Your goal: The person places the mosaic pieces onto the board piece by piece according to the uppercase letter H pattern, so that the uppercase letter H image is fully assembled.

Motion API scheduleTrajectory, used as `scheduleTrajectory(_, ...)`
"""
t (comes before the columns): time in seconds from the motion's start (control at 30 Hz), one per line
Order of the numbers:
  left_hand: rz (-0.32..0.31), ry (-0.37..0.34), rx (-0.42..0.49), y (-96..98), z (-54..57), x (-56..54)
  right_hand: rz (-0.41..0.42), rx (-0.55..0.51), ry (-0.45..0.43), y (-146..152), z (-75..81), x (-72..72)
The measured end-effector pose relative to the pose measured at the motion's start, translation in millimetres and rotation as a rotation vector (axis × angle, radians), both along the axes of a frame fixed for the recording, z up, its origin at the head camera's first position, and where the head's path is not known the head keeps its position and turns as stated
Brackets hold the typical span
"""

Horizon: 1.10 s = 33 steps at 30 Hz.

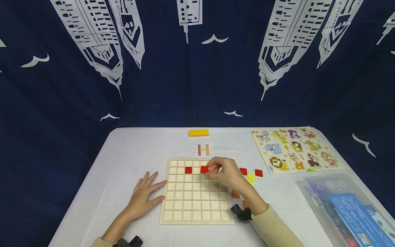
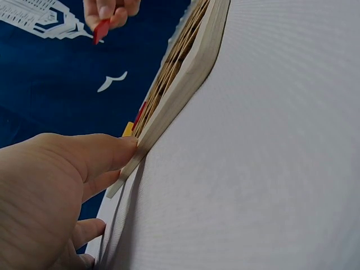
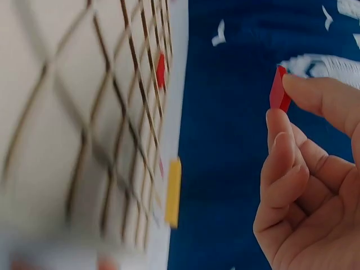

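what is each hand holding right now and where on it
The right hand pinches a red square tile by its edges between the fingers. The left hand holds nothing; it rests flat against the wooden grid board.

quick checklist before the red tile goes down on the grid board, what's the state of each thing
1. Grip on tile: right hand pinches the red tile between fingertips. Ok.
2. Board steadied: left hand lies flat with fingers against the wooden grid board edge. Ok.
3. Cell under the tile free: hidden by the tile. Cannot tell.
4. Earlier piece seated: placed red tile sits in its cell in the second row. Ok.
5. Pattern card visible beyond the board, uncovered. Ok.
6. Tile level with board: tilted in the wrist views, above the board. Not ok.
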<state>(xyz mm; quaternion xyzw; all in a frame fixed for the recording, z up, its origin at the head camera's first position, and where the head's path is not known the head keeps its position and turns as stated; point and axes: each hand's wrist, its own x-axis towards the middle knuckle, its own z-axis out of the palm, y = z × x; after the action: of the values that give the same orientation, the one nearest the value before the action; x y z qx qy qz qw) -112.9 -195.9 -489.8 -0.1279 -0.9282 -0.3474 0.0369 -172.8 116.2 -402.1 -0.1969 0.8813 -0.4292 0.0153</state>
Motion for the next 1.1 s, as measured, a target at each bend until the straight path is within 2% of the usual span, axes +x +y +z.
scheduleTrajectory(0.17, 0.003, -0.011, -0.003, 1.0, -0.8, -0.8, 0.045, -0.024, -0.032, -32, -8.9, -5.0)
scheduleTrajectory(0.33, -0.002, 0.001, -0.003, 2.2, -1.5, -0.8, 0.069, -0.015, -0.052, -49, -18.7, -12.2)
scheduleTrajectory(0.53, -0.009, -0.007, 0.005, 2.4, -0.9, -0.1, 0.094, 0.039, -0.088, -53, -30.2, -18.9)
scheduleTrajectory(0.9, -0.002, -0.017, -0.004, 0.8, -0.3, -0.2, 0.138, 0.151, -0.047, -56, -37.9, -22.8)
scheduleTrajectory(1.1, 0.007, -0.016, -0.005, 0.0, 0.5, 0.3, 0.154, 0.168, -0.029, -58, -40.5, -24.1)
